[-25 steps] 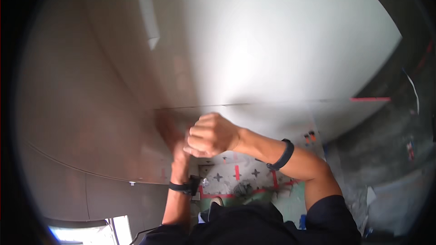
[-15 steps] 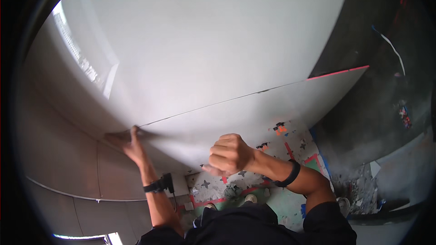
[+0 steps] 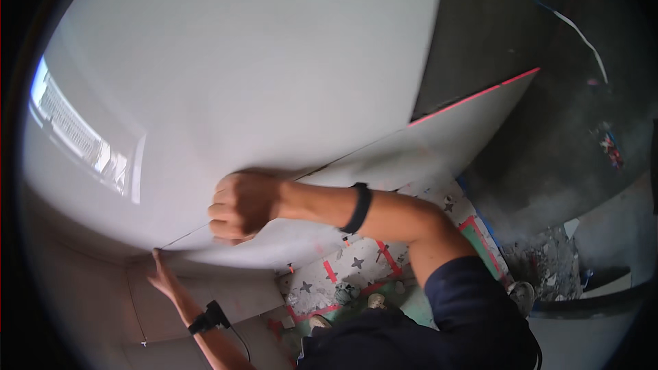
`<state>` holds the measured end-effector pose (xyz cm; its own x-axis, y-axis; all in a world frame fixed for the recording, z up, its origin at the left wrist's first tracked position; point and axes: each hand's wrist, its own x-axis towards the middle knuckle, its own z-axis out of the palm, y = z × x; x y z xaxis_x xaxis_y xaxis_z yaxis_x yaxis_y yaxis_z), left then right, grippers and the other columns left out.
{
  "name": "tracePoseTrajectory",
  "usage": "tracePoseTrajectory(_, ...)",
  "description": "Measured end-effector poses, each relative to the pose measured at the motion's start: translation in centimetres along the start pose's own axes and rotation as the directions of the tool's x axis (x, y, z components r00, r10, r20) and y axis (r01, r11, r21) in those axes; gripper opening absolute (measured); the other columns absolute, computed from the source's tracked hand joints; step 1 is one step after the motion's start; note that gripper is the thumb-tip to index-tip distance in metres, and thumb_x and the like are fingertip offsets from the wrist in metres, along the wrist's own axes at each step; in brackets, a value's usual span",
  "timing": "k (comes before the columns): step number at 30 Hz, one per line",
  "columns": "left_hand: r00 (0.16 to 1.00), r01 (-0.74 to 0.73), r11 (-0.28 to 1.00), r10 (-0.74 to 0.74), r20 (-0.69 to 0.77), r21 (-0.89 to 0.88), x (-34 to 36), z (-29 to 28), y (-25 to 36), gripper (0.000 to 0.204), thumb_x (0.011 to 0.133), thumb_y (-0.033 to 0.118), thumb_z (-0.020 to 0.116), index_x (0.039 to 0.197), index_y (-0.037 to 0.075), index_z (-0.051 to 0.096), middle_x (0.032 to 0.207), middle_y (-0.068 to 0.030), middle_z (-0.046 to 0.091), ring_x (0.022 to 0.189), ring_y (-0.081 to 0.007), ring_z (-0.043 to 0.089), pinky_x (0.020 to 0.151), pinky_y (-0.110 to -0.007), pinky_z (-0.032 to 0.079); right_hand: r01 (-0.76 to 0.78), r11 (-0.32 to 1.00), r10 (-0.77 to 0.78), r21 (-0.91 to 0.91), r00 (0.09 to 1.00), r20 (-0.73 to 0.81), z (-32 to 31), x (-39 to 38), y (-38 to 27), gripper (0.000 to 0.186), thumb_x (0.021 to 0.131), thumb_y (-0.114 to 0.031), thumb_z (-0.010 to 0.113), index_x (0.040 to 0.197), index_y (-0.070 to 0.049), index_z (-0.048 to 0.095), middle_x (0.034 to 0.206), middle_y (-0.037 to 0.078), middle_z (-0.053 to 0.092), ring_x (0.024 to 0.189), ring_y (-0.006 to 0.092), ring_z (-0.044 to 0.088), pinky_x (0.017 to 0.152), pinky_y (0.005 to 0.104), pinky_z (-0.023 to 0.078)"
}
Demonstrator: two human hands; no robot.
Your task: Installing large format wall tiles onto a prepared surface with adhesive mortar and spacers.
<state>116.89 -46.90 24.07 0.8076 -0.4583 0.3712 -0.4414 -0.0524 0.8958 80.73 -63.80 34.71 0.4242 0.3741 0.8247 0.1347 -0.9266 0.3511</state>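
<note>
A large pale grey panel (image 3: 274,75) covers the wall in front of me. Below it, across a thin slanting seam (image 3: 370,142), lies a lower pale panel (image 3: 473,127) with a red line along its exposed top edge. My right hand (image 3: 241,207) is a fist at the seam, knuckles turned left, with nothing visible in it. Whether it touches the panel I cannot tell. At the seam's left end, by the wall corner, my left hand (image 3: 162,276) rests against the surface with thumb and fingers apart, holding nothing.
A window (image 3: 86,144) is at the left. Dark bare wall (image 3: 480,34) shows beyond the panels, with a white strip (image 3: 582,40) hanging on it. The floor carries red tape (image 3: 389,258) and dark cross-shaped marks. Rubble (image 3: 548,267) and a bucket (image 3: 522,294) are at lower right.
My right fist has moved left and up to the seam. My left hand stays near the seam's left end. The view has shifted, so the wall appears farther left and more tilted.
</note>
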Motion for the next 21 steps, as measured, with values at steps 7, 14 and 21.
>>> tracePoseTrajectory(7,0.445,-0.773,0.224,0.859,0.255,0.593,-9.0,7.9,13.2,0.118,0.061,0.051,0.09,0.158,0.015,0.033,0.162,-0.0233,0.03,0.148,-0.0479,0.028,0.118,-0.059,0.029,-0.216,0.976,0.203,-0.038,0.955,-0.215,-8.1,-2.4,-4.1,0.041,0.078,-0.022,0.076,0.06,-0.01,0.041,0.06,0.0,0.042,0.048,0.0174,0.046,0.043,0.0331,0.035)
tracePoseTrajectory(14,0.492,-0.802,0.321,0.833,0.253,0.503,-10.7,14.1,13.6,0.125,0.061,0.055,0.09,0.162,0.02,0.026,0.166,-0.0261,0.012,0.152,-0.0479,0.015,0.121,-0.062,0.02,-0.188,0.971,0.133,-0.151,0.94,-0.314,-14.1,-2.5,-3.3,0.041,0.081,-0.027,0.074,0.06,-0.012,0.042,0.061,-0.001,0.042,0.048,0.0151,0.045,0.043,0.0317,0.035)
tracePoseTrajectory(21,0.566,-0.76,0.431,0.806,0.172,0.486,-11.9,16.5,14.3,0.133,0.062,0.086,0.069,0.163,0.015,0.018,0.166,-0.0289,0.004,0.153,-0.0484,0.006,0.119,-0.066,0.014,-0.148,0.949,0.093,-0.28,0.976,-0.199,-13.1,-8.1,1.9,0.041,0.082,-0.028,0.073,0.059,-0.013,0.042,0.058,-0.001,0.041,0.049,0.0147,0.047,0.045,0.0312,0.039)
